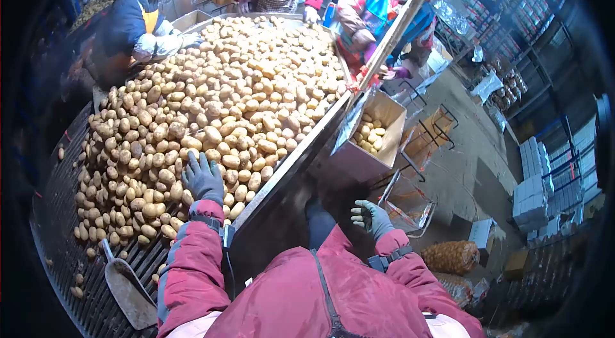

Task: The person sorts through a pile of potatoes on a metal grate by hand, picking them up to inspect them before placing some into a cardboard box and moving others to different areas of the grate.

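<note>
A large heap of potatoes (218, 107) covers the slatted sorting table (83, 146) in front of me. My left hand (204, 179), in a grey glove, rests on the near edge of the heap with its fingers spread, gripping no potato that I can see. Beyond the table's raised side board (298, 152), my right hand (373, 217) hangs in the air, also gloved. Its fingers are loosely bent and apart, with nothing in them. Close above it stands a cardboard box (384, 107) partly filled with potatoes.
A metal scoop (128, 290) lies on the slats at lower left. Several people stand around the far sides of the table. A slanting wooden pole (403, 21) rises at the right. Wire stands (435, 127), a netted sack of potatoes (450, 257) and stacked white boxes (535, 178) occupy the floor.
</note>
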The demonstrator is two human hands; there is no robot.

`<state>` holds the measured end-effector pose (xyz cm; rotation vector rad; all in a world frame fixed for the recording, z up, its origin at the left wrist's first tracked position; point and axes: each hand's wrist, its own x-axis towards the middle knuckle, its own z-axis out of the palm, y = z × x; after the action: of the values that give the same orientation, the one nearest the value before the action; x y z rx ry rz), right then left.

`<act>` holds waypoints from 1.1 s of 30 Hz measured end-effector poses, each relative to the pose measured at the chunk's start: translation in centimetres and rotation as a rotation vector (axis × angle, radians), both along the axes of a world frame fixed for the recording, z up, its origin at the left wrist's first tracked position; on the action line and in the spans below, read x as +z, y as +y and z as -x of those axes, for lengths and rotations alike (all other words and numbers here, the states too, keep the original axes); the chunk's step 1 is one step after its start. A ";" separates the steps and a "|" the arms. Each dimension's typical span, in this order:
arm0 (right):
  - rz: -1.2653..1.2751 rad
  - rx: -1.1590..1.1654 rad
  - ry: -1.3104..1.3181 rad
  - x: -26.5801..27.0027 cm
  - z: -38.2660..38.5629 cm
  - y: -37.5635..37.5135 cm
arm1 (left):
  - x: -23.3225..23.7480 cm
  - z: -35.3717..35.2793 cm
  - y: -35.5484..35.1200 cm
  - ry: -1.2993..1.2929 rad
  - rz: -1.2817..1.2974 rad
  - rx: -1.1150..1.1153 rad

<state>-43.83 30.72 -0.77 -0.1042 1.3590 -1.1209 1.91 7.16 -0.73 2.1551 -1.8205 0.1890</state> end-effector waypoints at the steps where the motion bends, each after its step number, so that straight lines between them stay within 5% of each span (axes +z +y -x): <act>1: 0.000 0.026 0.000 -0.3 0.0 -0.5 | 0.2 -0.1 0.0 0.011 -0.009 -0.003; 17: -0.076 0.123 0.019 0.7 -5.8 -6.3 | -0.1 0.1 -0.1 -0.006 -0.010 0.008; 31: -0.003 0.160 -0.114 0.6 -7.9 -9.7 | 0.0 0.0 0.2 -0.046 -0.024 -0.026; 33: 0.061 0.202 -0.293 -1.1 -7.8 -10.8 | 0.1 0.1 0.1 -0.072 -0.010 -0.016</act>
<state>-36.02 19.93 -1.90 -0.1141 1.0305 -0.9653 1.79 7.29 -0.62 2.1664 -1.8810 0.2566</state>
